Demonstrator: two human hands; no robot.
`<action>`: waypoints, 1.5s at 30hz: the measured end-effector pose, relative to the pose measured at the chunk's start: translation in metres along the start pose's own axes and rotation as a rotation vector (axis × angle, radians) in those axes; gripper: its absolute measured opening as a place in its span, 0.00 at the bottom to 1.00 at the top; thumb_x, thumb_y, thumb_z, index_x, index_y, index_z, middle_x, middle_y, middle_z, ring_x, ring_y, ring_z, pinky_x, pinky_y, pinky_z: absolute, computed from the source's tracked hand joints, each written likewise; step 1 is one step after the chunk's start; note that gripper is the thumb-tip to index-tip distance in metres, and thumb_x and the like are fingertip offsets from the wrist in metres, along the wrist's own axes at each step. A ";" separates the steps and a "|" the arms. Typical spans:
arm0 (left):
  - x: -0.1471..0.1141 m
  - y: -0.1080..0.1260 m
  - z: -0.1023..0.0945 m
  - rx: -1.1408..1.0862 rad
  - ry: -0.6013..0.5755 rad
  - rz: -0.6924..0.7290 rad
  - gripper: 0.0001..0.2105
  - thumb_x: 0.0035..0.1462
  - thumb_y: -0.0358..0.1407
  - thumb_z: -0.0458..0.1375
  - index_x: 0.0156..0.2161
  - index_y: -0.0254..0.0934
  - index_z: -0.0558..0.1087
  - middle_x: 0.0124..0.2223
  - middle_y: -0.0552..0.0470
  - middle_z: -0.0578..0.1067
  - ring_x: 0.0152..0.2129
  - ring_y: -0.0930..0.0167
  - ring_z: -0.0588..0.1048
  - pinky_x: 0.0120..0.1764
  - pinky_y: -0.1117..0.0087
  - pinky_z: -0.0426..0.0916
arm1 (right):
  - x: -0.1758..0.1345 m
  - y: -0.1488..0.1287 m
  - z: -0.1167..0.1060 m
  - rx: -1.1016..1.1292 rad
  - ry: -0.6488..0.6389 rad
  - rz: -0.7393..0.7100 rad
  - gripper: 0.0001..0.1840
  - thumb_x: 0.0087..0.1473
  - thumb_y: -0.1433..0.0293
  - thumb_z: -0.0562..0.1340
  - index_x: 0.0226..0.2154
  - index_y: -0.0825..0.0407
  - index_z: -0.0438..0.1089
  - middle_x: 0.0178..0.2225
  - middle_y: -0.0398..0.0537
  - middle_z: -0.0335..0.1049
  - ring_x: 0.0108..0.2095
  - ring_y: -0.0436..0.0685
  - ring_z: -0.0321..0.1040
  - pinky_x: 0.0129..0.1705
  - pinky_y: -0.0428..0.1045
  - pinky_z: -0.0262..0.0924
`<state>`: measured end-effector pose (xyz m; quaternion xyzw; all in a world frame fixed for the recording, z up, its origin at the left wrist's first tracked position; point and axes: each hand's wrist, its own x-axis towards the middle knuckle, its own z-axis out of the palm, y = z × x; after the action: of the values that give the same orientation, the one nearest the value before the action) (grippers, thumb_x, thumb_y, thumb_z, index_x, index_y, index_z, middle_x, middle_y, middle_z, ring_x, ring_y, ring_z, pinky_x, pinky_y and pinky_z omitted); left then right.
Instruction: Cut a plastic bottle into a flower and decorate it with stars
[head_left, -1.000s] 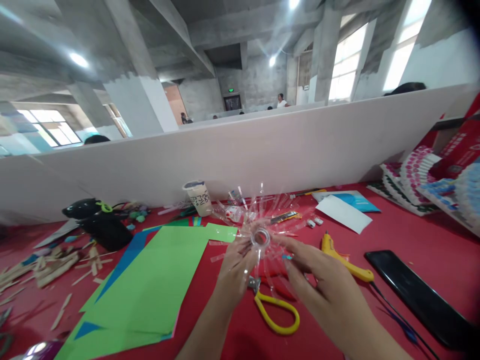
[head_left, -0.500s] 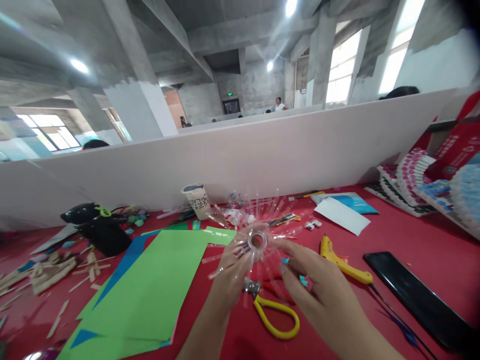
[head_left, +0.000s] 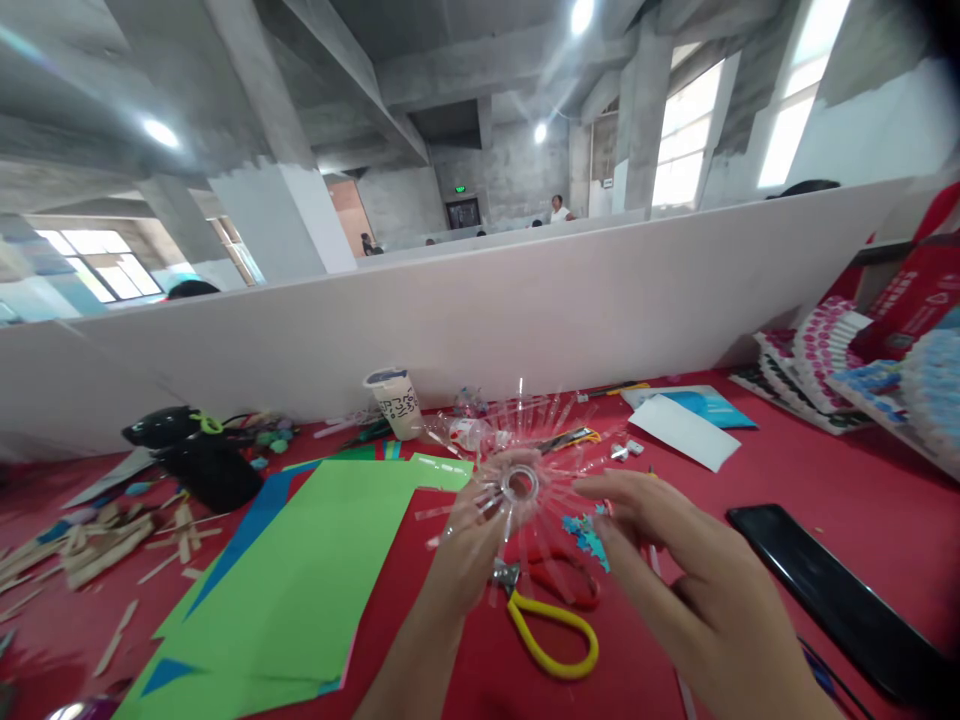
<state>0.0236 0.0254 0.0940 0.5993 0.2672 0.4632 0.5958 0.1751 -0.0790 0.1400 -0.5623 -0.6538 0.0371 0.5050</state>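
A clear plastic bottle top (head_left: pixel 519 484), cut into thin strips that fan out all round its ring-shaped neck, is in front of me. My left hand (head_left: pixel 469 540) is closed round it from below and the left; the strips partly cover the fingers. My right hand (head_left: pixel 686 570) hovers to the right of the strips, fingers curved and apart, with no held thing visible. Small blue stars (head_left: pixel 589 538) lie between the hands. Beneath them are scissors with one yellow handle (head_left: pixel 555 640) and one red handle (head_left: pixel 570 580).
Green sheets (head_left: pixel 292 570) spread on the left, beyond them wooden sticks (head_left: pixel 105 545) and a black container (head_left: pixel 214 470). A white cup (head_left: pixel 395 405) stands by the white partition (head_left: pixel 465 330). A black phone (head_left: pixel 825 590) lies right; white paper (head_left: pixel 684 432) is behind it.
My right hand has moved right, away from the bottle top, uncovering more blue stars and the red handle. It now covers most of the yellow glue gun. My left hand stays nearly still.
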 end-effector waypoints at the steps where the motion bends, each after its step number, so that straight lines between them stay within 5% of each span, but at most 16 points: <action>1: 0.000 0.000 0.000 -0.012 -0.007 -0.005 0.15 0.49 0.29 0.59 0.44 0.39 0.73 0.42 0.48 0.76 0.44 0.66 0.72 0.46 0.66 0.65 | 0.000 -0.001 -0.001 -0.006 0.002 -0.007 0.10 0.56 0.72 0.55 0.40 0.47 0.67 0.34 0.44 0.74 0.41 0.59 0.71 0.44 0.54 0.65; 8: 0.000 0.010 0.000 -0.017 -0.036 -0.053 0.13 0.48 0.30 0.61 0.42 0.39 0.72 0.43 0.49 0.75 0.40 0.67 0.72 0.45 0.68 0.64 | -0.005 -0.001 -0.012 -0.002 0.013 -0.039 0.10 0.55 0.73 0.56 0.38 0.45 0.69 0.35 0.39 0.76 0.36 0.54 0.72 0.48 0.52 0.63; 14: -0.001 0.014 0.005 -0.131 -0.140 -0.056 0.12 0.47 0.30 0.61 0.40 0.37 0.73 0.36 0.50 0.75 0.32 0.70 0.71 0.38 0.71 0.64 | 0.000 0.003 -0.026 0.049 0.420 0.097 0.08 0.56 0.70 0.58 0.32 0.42 0.72 0.37 0.42 0.70 0.42 0.59 0.67 0.46 0.53 0.60; 20: -0.004 0.014 0.007 -0.108 -0.118 -0.141 0.15 0.44 0.33 0.64 0.41 0.38 0.75 0.38 0.48 0.76 0.32 0.69 0.71 0.36 0.71 0.65 | 0.008 0.014 -0.035 -0.151 0.261 -0.237 0.11 0.55 0.76 0.58 0.38 0.46 0.71 0.46 0.47 0.66 0.48 0.61 0.62 0.52 0.59 0.54; 28: -0.005 0.012 0.001 0.006 -0.168 -0.101 0.15 0.46 0.31 0.63 0.42 0.40 0.75 0.40 0.50 0.76 0.36 0.68 0.72 0.41 0.70 0.65 | 0.020 0.027 -0.024 -0.216 0.016 -0.363 0.09 0.55 0.77 0.58 0.37 0.50 0.69 0.40 0.49 0.69 0.48 0.61 0.61 0.51 0.60 0.57; 35: -0.006 0.015 0.000 -0.017 -0.106 -0.123 0.16 0.44 0.31 0.64 0.43 0.41 0.76 0.42 0.50 0.78 0.37 0.65 0.74 0.41 0.68 0.66 | 0.017 0.024 -0.010 -0.203 -0.049 -0.316 0.11 0.55 0.78 0.57 0.37 0.49 0.71 0.49 0.52 0.62 0.56 0.65 0.50 0.52 0.63 0.54; 45: -0.009 0.019 0.003 -0.042 -0.089 -0.104 0.17 0.44 0.34 0.63 0.43 0.41 0.76 0.42 0.49 0.78 0.40 0.62 0.74 0.43 0.65 0.66 | 0.013 0.023 0.000 -0.086 -0.043 -0.215 0.11 0.55 0.76 0.57 0.37 0.46 0.72 0.50 0.49 0.60 0.54 0.64 0.51 0.52 0.62 0.53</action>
<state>0.0183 0.0134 0.1108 0.5920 0.2615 0.4098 0.6428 0.1928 -0.0605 0.1345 -0.5089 -0.7221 -0.0332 0.4673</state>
